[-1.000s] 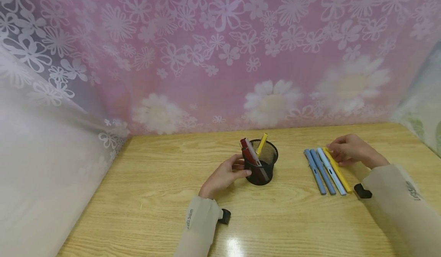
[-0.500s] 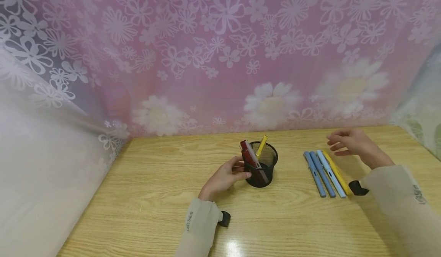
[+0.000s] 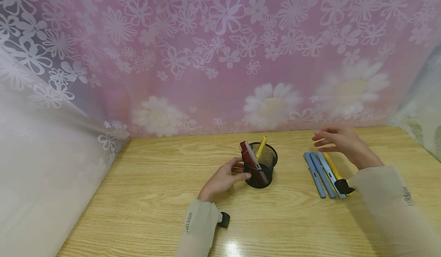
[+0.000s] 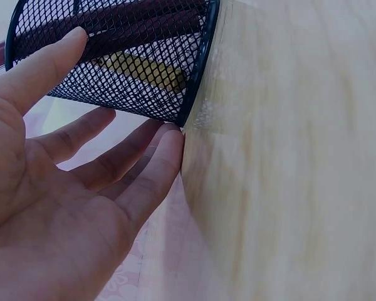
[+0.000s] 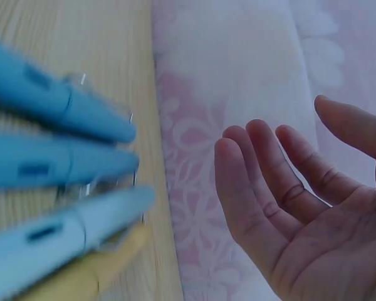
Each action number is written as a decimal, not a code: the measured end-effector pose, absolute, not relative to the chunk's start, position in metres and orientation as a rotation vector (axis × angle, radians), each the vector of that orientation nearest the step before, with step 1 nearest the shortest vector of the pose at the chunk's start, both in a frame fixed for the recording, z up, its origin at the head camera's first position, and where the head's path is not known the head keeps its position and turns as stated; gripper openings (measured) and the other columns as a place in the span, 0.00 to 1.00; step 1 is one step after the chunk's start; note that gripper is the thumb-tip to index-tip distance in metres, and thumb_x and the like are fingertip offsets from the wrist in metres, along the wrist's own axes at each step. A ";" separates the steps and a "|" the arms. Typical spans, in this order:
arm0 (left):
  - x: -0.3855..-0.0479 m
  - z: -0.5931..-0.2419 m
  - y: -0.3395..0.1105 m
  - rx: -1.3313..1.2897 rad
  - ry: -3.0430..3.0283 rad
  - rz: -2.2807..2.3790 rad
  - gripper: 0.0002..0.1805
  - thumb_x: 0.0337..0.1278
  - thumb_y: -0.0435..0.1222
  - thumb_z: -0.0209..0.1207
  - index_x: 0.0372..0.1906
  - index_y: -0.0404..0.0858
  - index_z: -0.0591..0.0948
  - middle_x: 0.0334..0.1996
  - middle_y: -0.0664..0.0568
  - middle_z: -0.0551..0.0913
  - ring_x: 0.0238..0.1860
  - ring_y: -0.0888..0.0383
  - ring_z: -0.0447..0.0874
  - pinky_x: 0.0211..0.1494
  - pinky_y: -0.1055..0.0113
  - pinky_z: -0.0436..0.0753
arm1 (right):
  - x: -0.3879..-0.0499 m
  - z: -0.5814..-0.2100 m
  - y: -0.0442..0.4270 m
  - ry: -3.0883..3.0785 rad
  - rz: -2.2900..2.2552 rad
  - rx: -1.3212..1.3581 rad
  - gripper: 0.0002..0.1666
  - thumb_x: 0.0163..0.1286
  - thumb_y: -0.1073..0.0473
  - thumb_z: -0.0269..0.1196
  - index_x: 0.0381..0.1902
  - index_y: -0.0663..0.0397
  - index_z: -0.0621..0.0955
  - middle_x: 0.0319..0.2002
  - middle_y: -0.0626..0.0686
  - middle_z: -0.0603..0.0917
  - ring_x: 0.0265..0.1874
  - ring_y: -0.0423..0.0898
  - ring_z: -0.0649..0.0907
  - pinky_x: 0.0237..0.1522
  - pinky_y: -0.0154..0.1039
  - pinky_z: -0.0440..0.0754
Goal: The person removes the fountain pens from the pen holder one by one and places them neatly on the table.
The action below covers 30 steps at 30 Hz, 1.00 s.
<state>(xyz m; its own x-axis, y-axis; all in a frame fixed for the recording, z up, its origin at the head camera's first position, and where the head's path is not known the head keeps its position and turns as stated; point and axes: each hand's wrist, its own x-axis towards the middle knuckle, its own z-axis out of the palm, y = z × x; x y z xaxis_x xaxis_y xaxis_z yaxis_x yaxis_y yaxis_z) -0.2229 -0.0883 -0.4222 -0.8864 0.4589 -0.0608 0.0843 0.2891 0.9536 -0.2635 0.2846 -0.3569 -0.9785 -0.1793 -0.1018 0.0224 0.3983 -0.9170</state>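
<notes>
A black mesh pen cup [image 3: 260, 176] stands upright on the table, holding dark red pens [image 3: 245, 153], a greyish one and a yellow pen [image 3: 262, 145]. My left hand [image 3: 222, 178] grips the cup's left side, thumb at the front; in the left wrist view the thumb and fingers lie around the mesh [image 4: 131, 69]. To the right, two blue pens [image 3: 316, 176], a light blue pen [image 3: 329, 169] and a yellow pen [image 3: 333, 167] lie side by side. My right hand [image 3: 344, 144] hovers just above their far ends, fingers relaxed and holding nothing, as the right wrist view [image 5: 307, 207] confirms.
The wooden table [image 3: 155, 180] ends at the back against a pink floral curtain [image 3: 193, 77]. A whitish curtain [image 3: 41, 153] hangs along the left side, and another pale one [image 3: 420, 108] on the right. Black wrist devices [image 3: 224, 219] sit at both cuffs.
My right hand lifted off the yellow pen on the table, then shifted left over the row of pens. The yellow pen stays in the row. My left hand has kept its grip on the cup.
</notes>
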 end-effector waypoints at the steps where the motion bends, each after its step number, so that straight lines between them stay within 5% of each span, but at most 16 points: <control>1: -0.223 -0.422 -0.088 0.492 2.238 1.628 0.30 0.69 0.38 0.64 0.72 0.38 0.71 0.64 0.44 0.76 0.63 0.46 0.76 0.64 0.51 0.75 | -0.263 -0.357 0.282 2.449 -1.646 -0.154 0.29 0.80 0.50 0.58 0.62 0.71 0.71 0.43 0.44 0.85 0.43 0.42 0.87 0.46 0.40 0.86; 11: -0.222 -0.421 -0.088 0.499 2.218 1.658 0.29 0.69 0.36 0.64 0.71 0.37 0.71 0.65 0.44 0.76 0.63 0.45 0.76 0.64 0.50 0.75 | -0.265 -0.358 0.257 2.338 -1.774 -0.237 0.27 0.80 0.53 0.57 0.63 0.72 0.71 0.46 0.46 0.86 0.45 0.41 0.87 0.48 0.40 0.85; 19: -0.222 -0.422 -0.088 0.496 2.207 1.659 0.30 0.69 0.37 0.64 0.72 0.37 0.70 0.64 0.44 0.76 0.64 0.46 0.76 0.65 0.49 0.74 | -0.267 -0.358 0.229 2.195 -1.914 -0.243 0.16 0.79 0.54 0.60 0.54 0.60 0.78 0.45 0.47 0.86 0.46 0.44 0.87 0.49 0.41 0.85; 30: -0.224 -0.421 -0.089 0.506 2.207 1.666 0.30 0.69 0.37 0.64 0.72 0.36 0.70 0.63 0.44 0.77 0.63 0.46 0.76 0.65 0.50 0.75 | -0.269 -0.356 0.197 2.119 -1.961 -0.300 0.16 0.78 0.55 0.60 0.55 0.60 0.79 0.46 0.50 0.87 0.47 0.45 0.87 0.51 0.43 0.84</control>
